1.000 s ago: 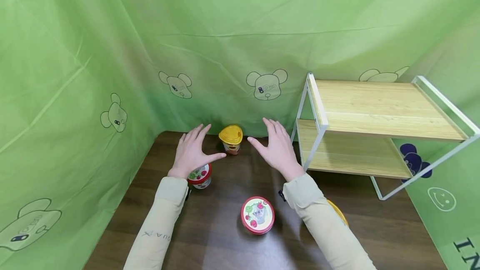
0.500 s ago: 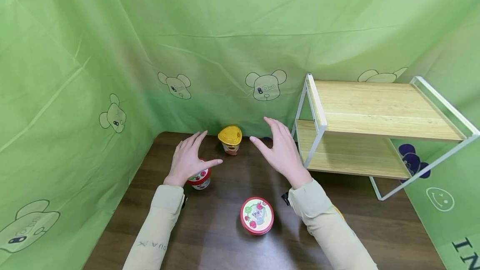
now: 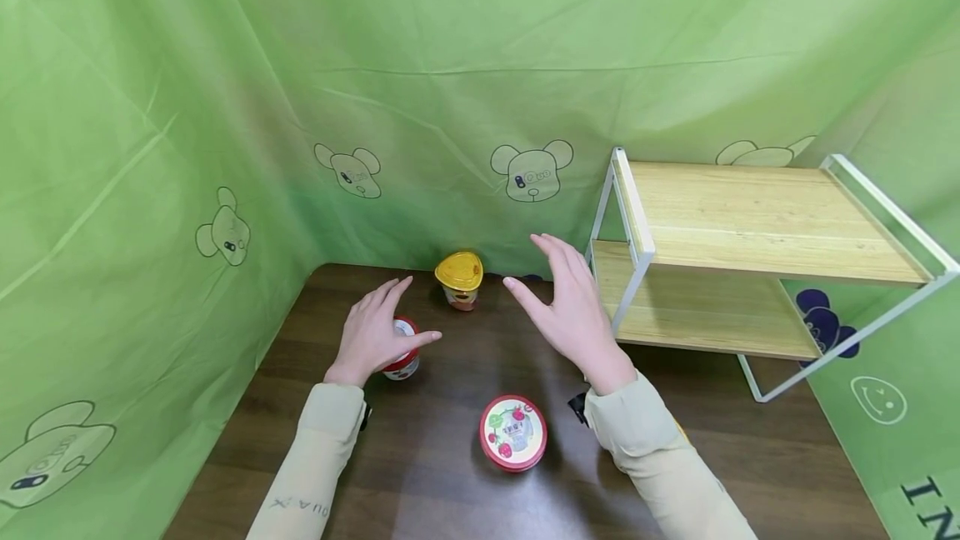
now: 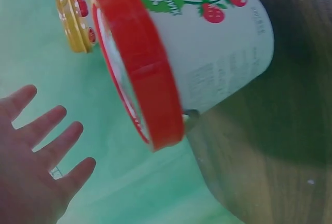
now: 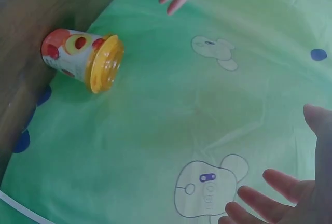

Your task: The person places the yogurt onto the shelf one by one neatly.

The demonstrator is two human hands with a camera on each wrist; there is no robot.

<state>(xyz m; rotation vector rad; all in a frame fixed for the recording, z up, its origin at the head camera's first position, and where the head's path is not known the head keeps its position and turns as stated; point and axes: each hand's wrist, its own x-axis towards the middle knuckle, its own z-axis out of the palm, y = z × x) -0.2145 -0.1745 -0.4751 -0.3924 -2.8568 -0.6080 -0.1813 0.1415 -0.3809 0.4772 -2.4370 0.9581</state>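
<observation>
Both hands hover above a dark wooden table, fingers spread and holding nothing. My left hand (image 3: 369, 338) is over a red-lidded tub (image 3: 402, 367) and partly hides it; in the left wrist view this tub (image 4: 212, 42) shows strawberries and green leaves on white. Over the table's right half hangs my right hand (image 3: 572, 311), left of the shelf's front leg. Between the hands, farther back, stands a cup with a yellow lid (image 3: 460, 273); its fruit-printed side (image 5: 72, 53) shows in the right wrist view. A second red-rimmed tub (image 3: 513, 433) stands upright nearer the front.
A two-tier shelf (image 3: 772, 215) with pale wooden boards and a white frame stands at the right. Green cloth (image 3: 435, 107) hangs behind and at both sides. Something yellow (image 3: 681, 430) peeks out from behind the right sleeve.
My left hand has drifted slightly left and down. The right hand has shifted a little to the right. Tubs, cup and shelf stay where they were.
</observation>
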